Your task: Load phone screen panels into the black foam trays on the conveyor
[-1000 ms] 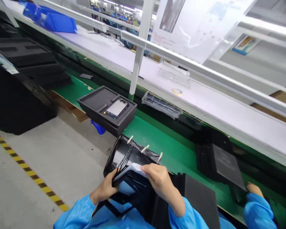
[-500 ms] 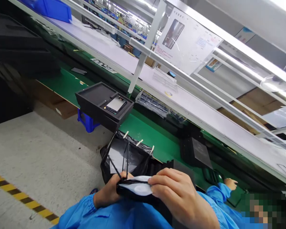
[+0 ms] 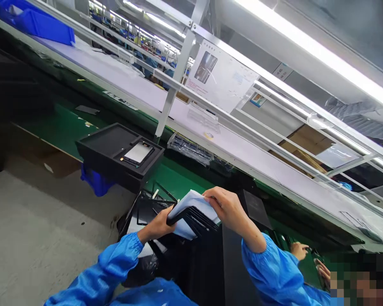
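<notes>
My left hand (image 3: 158, 225) grips the left end of a thin black panel (image 3: 191, 219), fingers wrapped round its edge. My right hand (image 3: 226, 208) pinches a pale blue-white film sheet (image 3: 191, 202) that lies over the panel's top, lifting its far corner. Both hands are raised above a black-lined bin (image 3: 143, 212) beside my lap. Ahead on the left, a black foam tray (image 3: 115, 148) holds one screen-like part (image 3: 138, 153) in its right pocket.
A green conveyor belt (image 3: 175, 178) runs diagonally, with a white shelf (image 3: 166, 102) above it. A bag of dark parts (image 3: 188, 149) lies on the belt. Blue bins (image 3: 35, 21) sit far left. Another worker's hands (image 3: 300, 250) are at lower right.
Both hands have lifted the panel higher and turned it, and the white film now stands up off the panel's top. The view has tilted upward and to the right.
</notes>
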A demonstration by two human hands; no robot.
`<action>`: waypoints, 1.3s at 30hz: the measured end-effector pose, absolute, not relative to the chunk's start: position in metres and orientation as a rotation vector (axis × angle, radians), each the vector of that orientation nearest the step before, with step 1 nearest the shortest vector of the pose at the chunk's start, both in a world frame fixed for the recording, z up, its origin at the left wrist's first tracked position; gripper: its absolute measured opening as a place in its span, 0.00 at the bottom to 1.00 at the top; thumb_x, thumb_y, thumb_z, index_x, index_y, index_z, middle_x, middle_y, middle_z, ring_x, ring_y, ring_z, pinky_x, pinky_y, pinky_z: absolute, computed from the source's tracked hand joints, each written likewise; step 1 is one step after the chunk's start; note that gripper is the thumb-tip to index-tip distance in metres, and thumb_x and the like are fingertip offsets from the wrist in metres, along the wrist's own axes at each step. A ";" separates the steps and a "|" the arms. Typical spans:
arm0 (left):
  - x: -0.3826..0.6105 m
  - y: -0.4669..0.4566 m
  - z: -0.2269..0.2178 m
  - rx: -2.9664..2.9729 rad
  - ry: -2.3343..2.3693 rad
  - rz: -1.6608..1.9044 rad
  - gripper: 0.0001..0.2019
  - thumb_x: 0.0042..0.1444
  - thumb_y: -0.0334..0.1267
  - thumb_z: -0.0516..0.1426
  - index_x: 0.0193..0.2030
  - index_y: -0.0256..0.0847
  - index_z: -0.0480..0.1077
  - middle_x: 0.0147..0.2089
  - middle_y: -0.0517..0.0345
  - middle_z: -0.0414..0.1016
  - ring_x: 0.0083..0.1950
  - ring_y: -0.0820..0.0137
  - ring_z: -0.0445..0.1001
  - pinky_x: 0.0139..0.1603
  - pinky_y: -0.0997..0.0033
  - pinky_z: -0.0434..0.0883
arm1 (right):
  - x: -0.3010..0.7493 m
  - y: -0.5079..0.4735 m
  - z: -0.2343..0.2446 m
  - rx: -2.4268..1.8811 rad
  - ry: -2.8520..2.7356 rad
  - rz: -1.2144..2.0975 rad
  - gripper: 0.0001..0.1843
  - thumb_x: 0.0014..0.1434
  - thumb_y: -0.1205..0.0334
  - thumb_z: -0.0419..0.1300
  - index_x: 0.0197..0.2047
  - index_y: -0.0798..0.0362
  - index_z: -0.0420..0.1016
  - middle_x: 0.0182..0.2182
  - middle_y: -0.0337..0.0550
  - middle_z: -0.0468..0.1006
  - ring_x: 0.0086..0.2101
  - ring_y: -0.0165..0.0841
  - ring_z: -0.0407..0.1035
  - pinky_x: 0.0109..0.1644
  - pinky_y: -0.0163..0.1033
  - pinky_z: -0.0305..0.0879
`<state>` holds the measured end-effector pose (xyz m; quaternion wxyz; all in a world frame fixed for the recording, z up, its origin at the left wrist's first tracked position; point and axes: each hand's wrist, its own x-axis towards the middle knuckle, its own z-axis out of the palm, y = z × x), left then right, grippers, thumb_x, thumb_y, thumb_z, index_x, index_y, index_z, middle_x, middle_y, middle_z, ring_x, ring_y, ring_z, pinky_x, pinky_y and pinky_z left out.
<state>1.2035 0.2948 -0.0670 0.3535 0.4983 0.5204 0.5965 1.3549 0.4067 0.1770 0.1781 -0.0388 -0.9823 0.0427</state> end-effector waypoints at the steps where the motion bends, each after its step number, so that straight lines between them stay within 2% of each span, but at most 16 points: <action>1: 1.205 0.303 -0.065 1.296 1.329 1.524 0.18 0.43 0.29 0.57 0.44 0.37 0.70 0.37 0.60 0.69 0.38 0.67 0.64 0.39 0.67 0.64 | 1.358 0.419 0.179 -0.148 -2.772 0.134 0.07 0.71 0.64 0.54 0.41 0.50 0.74 0.37 0.43 0.83 0.37 0.31 0.76 0.40 0.35 0.70; 8: 1.227 0.357 -0.049 1.202 1.276 1.391 0.29 0.37 0.27 0.56 0.52 0.37 0.72 0.47 0.54 0.77 0.49 0.57 0.72 0.50 0.63 0.69 | 1.364 0.511 0.197 -0.091 -2.788 0.165 0.07 0.70 0.66 0.54 0.40 0.50 0.72 0.39 0.43 0.82 0.39 0.32 0.75 0.42 0.36 0.68; 13: 1.233 0.374 -0.065 1.114 1.309 1.405 0.32 0.39 0.27 0.55 0.56 0.39 0.74 0.54 0.54 0.79 0.56 0.54 0.74 0.57 0.62 0.69 | 1.352 0.550 0.203 0.041 -2.843 0.246 0.08 0.70 0.67 0.53 0.41 0.51 0.72 0.36 0.41 0.82 0.35 0.30 0.75 0.37 0.34 0.67; 17: 1.220 0.371 -0.082 1.007 1.364 1.461 0.27 0.40 0.29 0.55 0.51 0.38 0.76 0.47 0.55 0.80 0.51 0.56 0.74 0.55 0.62 0.70 | 1.337 0.560 0.199 0.025 -2.741 0.240 0.08 0.72 0.64 0.52 0.41 0.52 0.72 0.36 0.42 0.82 0.34 0.29 0.75 0.36 0.32 0.65; 21: 1.200 0.359 -0.082 0.961 1.413 1.463 0.15 0.41 0.32 0.57 0.39 0.37 0.74 0.35 0.57 0.75 0.42 0.61 0.72 0.44 0.66 0.70 | 1.319 0.565 0.190 -0.024 -2.574 -0.171 0.12 0.73 0.64 0.48 0.40 0.53 0.71 0.24 0.38 0.77 0.22 0.28 0.68 0.26 0.34 0.55; 23: 1.190 0.350 -0.077 0.949 1.444 1.465 0.11 0.42 0.34 0.58 0.36 0.38 0.71 0.31 0.61 0.70 0.36 0.66 0.68 0.38 0.69 0.67 | 1.314 0.567 0.189 -0.044 -2.481 -0.305 0.13 0.73 0.63 0.47 0.41 0.54 0.71 0.23 0.38 0.77 0.22 0.28 0.68 0.26 0.34 0.55; 25: 1.181 0.342 -0.071 0.970 1.428 1.460 0.11 0.43 0.35 0.59 0.36 0.38 0.70 0.31 0.62 0.68 0.34 0.69 0.65 0.36 0.70 0.65 | 1.315 0.569 0.192 -0.049 -2.419 -0.376 0.13 0.73 0.61 0.48 0.43 0.54 0.71 0.25 0.39 0.77 0.22 0.28 0.69 0.28 0.34 0.57; 30: 1.165 0.338 -0.074 0.989 1.328 1.434 0.14 0.41 0.32 0.59 0.39 0.38 0.72 0.35 0.59 0.74 0.40 0.65 0.71 0.43 0.67 0.69 | 1.347 0.581 0.219 -0.346 -2.137 -0.639 0.14 0.73 0.56 0.50 0.43 0.54 0.73 0.27 0.42 0.78 0.23 0.32 0.68 0.30 0.36 0.57; 34: 1.155 0.352 -0.098 0.866 1.374 1.450 0.17 0.43 0.38 0.63 0.42 0.38 0.75 0.38 0.54 0.80 0.45 0.57 0.77 0.49 0.61 0.73 | 1.394 0.610 0.238 -0.722 -1.932 -0.686 0.19 0.72 0.49 0.50 0.44 0.54 0.73 0.31 0.48 0.79 0.25 0.36 0.69 0.30 0.39 0.58; 36: 1.147 0.360 -0.113 0.780 1.378 1.493 0.22 0.43 0.44 0.65 0.46 0.38 0.76 0.43 0.50 0.82 0.51 0.52 0.78 0.54 0.56 0.73 | 1.418 0.629 0.227 -0.822 -1.914 -0.671 0.21 0.72 0.47 0.49 0.44 0.55 0.73 0.31 0.49 0.80 0.26 0.36 0.70 0.30 0.39 0.57; 39: 1.132 0.366 -0.131 0.703 1.398 1.519 0.28 0.43 0.50 0.67 0.51 0.37 0.75 0.50 0.45 0.83 0.57 0.48 0.77 0.60 0.53 0.72 | 1.441 0.657 0.170 -0.963 -1.970 -0.610 0.24 0.72 0.46 0.45 0.41 0.56 0.73 0.28 0.48 0.79 0.24 0.35 0.68 0.28 0.37 0.54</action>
